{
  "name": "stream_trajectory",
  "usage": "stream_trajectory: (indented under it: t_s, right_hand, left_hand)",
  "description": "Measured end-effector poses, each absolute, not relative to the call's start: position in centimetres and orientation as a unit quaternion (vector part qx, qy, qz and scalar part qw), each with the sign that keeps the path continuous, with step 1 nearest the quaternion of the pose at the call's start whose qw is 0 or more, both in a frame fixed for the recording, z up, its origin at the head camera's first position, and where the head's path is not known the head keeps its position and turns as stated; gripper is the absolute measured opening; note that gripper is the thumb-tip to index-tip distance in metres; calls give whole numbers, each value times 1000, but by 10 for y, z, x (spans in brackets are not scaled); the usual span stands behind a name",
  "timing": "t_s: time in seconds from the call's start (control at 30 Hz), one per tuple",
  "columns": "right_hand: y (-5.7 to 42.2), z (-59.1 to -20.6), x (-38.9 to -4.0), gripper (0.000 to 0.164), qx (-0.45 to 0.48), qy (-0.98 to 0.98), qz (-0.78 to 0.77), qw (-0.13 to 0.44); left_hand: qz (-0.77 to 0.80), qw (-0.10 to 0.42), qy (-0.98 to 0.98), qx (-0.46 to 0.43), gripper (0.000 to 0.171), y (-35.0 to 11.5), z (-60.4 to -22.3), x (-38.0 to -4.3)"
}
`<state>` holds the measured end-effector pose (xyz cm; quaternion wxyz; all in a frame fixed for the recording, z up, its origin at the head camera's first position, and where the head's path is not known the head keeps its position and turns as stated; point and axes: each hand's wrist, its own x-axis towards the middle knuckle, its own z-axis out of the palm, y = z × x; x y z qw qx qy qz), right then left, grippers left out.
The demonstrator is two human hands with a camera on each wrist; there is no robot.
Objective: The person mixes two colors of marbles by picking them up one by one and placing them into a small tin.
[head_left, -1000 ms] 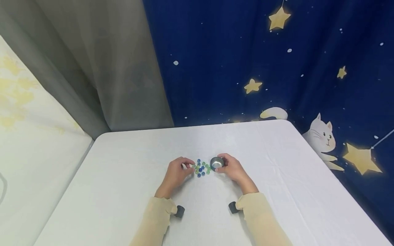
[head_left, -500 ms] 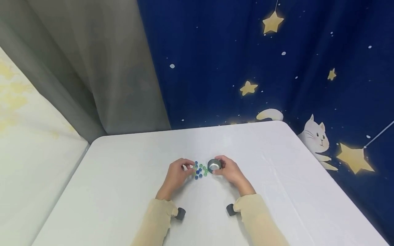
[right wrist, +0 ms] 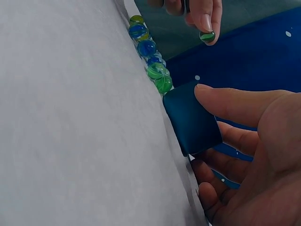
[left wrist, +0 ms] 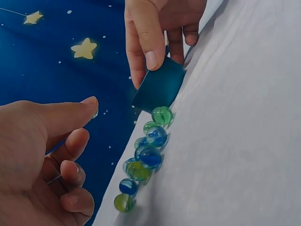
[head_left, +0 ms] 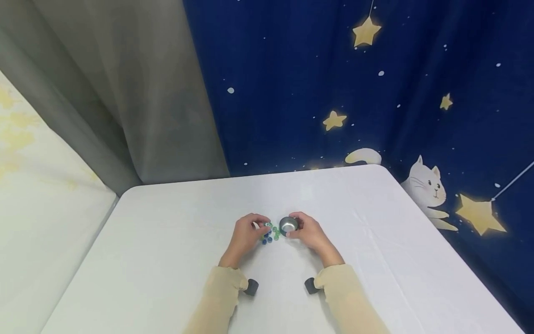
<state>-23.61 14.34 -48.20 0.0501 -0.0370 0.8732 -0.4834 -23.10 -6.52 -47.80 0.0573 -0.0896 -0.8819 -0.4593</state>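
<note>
My left hand (head_left: 248, 232) pinches one marble (right wrist: 207, 36), up off the desk (head_left: 167, 241) | my right hand (head_left: 313, 232) grips the metal cup (right wrist: 193, 122), mouth up | cup just right of that marble, loose marbles (left wrist: 150, 157) lying between my hands!

The left hand (head_left: 245, 234) has lifted a green marble (right wrist: 207, 36) nearer the cup (right wrist: 192, 120).

Behind a white table (head_left: 158, 232), a grey curtain (head_left: 162, 97) meets a navy curtain (head_left: 283, 83) printed with yellow stars (head_left: 366, 32) and a white cat (head_left: 424, 184); on the left, a white panel (head_left: 41, 222) bears yellow blotches (head_left: 16, 140)
</note>
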Motion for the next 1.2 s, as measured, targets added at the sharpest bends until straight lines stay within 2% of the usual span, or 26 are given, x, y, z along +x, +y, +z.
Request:
stream_trajectory:
  t_s: [0.23,1.2]
  right_hand:
    - [144,-482,-236,56,-38,877,-477,49]
    - [145,-485,-239,56,-46,876,-478,51]
  left_hand:
    - [-456,70,-881,-104,16,-57,-481,-236]
    - [-427,51,-898,-94,17,-32,-489,-242]
